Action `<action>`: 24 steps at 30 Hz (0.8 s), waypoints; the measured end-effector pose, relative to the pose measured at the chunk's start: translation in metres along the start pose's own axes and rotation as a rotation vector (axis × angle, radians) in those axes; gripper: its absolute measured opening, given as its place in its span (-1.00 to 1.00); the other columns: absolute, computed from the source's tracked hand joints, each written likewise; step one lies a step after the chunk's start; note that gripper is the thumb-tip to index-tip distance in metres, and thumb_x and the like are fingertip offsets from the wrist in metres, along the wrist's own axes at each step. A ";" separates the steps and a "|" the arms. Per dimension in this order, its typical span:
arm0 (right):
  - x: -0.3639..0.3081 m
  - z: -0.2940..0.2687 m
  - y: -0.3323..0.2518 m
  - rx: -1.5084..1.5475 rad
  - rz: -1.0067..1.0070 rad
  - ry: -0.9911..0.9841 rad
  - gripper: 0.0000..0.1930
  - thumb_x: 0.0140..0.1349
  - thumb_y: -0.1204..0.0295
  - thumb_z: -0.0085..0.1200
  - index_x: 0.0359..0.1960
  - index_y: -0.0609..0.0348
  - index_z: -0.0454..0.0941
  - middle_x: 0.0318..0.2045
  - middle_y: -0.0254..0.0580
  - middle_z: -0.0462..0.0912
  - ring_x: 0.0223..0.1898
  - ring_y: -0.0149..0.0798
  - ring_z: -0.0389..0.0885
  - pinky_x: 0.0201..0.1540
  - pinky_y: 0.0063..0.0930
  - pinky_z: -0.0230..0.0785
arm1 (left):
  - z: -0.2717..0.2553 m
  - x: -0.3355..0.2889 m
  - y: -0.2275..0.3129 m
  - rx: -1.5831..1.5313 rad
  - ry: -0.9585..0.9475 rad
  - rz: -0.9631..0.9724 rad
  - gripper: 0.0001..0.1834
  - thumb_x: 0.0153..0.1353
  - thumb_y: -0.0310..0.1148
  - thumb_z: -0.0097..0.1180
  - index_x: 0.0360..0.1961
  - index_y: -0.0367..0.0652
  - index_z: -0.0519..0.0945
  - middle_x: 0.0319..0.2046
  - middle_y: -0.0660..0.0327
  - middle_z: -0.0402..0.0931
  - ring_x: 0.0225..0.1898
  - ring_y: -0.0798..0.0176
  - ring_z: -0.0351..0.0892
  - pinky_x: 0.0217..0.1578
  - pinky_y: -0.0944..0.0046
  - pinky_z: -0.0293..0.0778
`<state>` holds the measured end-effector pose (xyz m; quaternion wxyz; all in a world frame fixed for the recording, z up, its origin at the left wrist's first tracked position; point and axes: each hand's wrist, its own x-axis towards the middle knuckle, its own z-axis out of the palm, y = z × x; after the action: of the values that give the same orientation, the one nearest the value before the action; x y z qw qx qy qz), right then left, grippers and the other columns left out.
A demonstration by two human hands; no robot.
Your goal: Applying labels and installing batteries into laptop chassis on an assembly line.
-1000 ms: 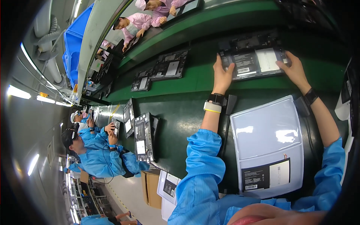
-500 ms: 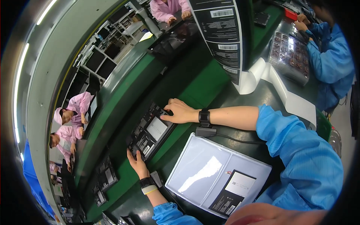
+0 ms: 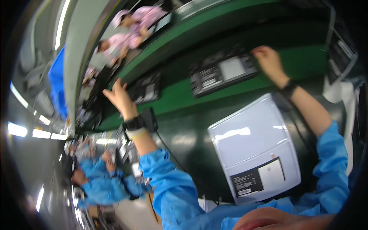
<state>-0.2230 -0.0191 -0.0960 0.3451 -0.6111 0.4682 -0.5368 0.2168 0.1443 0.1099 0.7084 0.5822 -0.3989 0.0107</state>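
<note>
A black laptop base with its insides exposed (image 3: 209,76) lies on the green conveyor belt, a pale rectangular panel in it. Just past its right end is my right hand (image 3: 270,65), blurred, its fingers loosely bent with nothing visible in them. My left hand (image 3: 120,99) is over the belt farther left, fingers spread and empty. Close beside it sits a second, similar laptop base (image 3: 147,90), partly behind the hand. In front of me a white plastic tray (image 3: 245,132) holds a flat black laptop battery (image 3: 245,183) with a white label.
Dark wrist straps with cables (image 3: 293,119) run from both my wrists across the bench. White label backing (image 3: 339,92) hangs at the right. Co-workers in pink (image 3: 143,17) sit across the line; another in blue (image 3: 103,184) works at the left.
My view has swung left. Both hands have let go of the laptop base; the left has moved away toward the second base, while the right stays near the first one's right end.
</note>
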 end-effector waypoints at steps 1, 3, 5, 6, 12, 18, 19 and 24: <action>0.002 -0.003 0.002 0.006 -0.006 -0.022 -0.78 0.31 0.44 0.09 -0.13 0.23 0.73 -0.23 -0.09 0.78 -0.19 -0.25 0.74 -0.09 -0.38 0.55 | -0.008 0.007 0.004 0.022 0.065 -0.073 -0.24 0.35 -0.40 0.17 0.38 -0.43 -0.01 0.15 -0.18 0.47 0.12 -0.06 0.60 0.03 0.01 0.63; -0.002 0.016 -0.008 0.047 -0.012 -0.056 -0.79 0.31 0.46 0.08 -0.13 0.24 0.73 -0.23 -0.12 0.78 -0.19 -0.27 0.73 -0.08 -0.39 0.55 | -0.070 0.032 0.009 0.121 0.114 -0.068 -0.04 0.33 -0.39 0.19 0.49 -0.42 -0.22 0.17 -0.18 0.47 0.08 -0.05 0.63 -0.03 0.05 0.65; -0.006 0.023 -0.014 0.010 -0.010 -0.057 -0.79 0.30 0.48 0.08 -0.14 0.25 0.72 -0.25 -0.15 0.78 -0.20 -0.29 0.73 -0.07 -0.39 0.55 | -0.113 0.043 0.010 0.156 0.184 -0.043 -0.08 0.27 -0.42 0.26 0.44 -0.39 -0.10 0.13 -0.14 0.48 0.05 -0.04 0.65 -0.07 0.06 0.65; -0.005 0.021 -0.012 0.038 -0.007 -0.042 -0.78 0.29 0.46 0.08 -0.14 0.24 0.73 -0.25 -0.14 0.78 -0.20 -0.25 0.74 -0.07 -0.36 0.56 | -0.128 0.046 0.012 0.162 0.139 -0.045 -0.09 0.28 -0.41 0.25 0.43 -0.39 -0.10 0.13 -0.15 0.48 0.06 -0.05 0.64 -0.08 0.07 0.66; -0.014 0.018 -0.034 -0.005 -0.013 0.070 -0.80 0.14 0.41 0.11 -0.37 0.22 0.76 -0.33 0.09 0.74 -0.27 0.04 0.74 -0.11 -0.16 0.59 | -0.094 0.001 -0.006 0.189 -0.044 -0.023 -0.14 0.53 -0.29 -0.03 0.56 -0.38 -0.28 0.29 -0.15 0.46 0.27 -0.06 0.53 0.24 0.04 0.50; -0.017 0.009 -0.032 0.108 -0.046 0.103 -0.87 0.13 0.49 0.14 -0.39 0.25 0.71 -0.38 -0.02 0.65 -0.35 -0.08 0.69 -0.20 -0.25 0.54 | 0.049 -0.141 0.006 -0.179 -0.639 -0.279 -0.67 0.44 -0.31 0.04 0.09 -0.29 0.60 0.00 0.01 0.67 -0.14 0.20 0.73 -0.11 0.28 0.59; -0.016 0.012 -0.034 0.106 -0.047 0.094 -0.87 0.14 0.49 0.14 -0.39 0.28 0.70 -0.36 -0.02 0.65 -0.35 -0.12 0.69 -0.22 -0.30 0.53 | 0.065 -0.160 0.008 -0.200 -0.729 -0.360 -0.71 0.49 -0.28 0.01 -0.01 -0.29 0.61 -0.02 -0.01 0.67 -0.18 0.18 0.75 -0.17 0.28 0.60; -0.016 0.011 -0.034 0.112 -0.049 0.119 -0.87 0.16 0.50 0.14 -0.37 0.29 0.70 -0.36 -0.06 0.66 -0.36 -0.17 0.68 -0.23 -0.33 0.53 | 0.118 -0.232 -0.017 -0.223 -1.272 -0.447 -0.66 0.58 -0.25 -0.04 -0.01 -0.36 0.62 -0.15 0.04 0.72 -0.28 0.27 0.72 -0.31 0.38 0.54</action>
<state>-0.2050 0.0059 -0.0716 0.3372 -0.5691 0.4422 -0.6057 0.0013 0.1448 -0.0372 0.3772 0.4670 -0.6066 -0.5213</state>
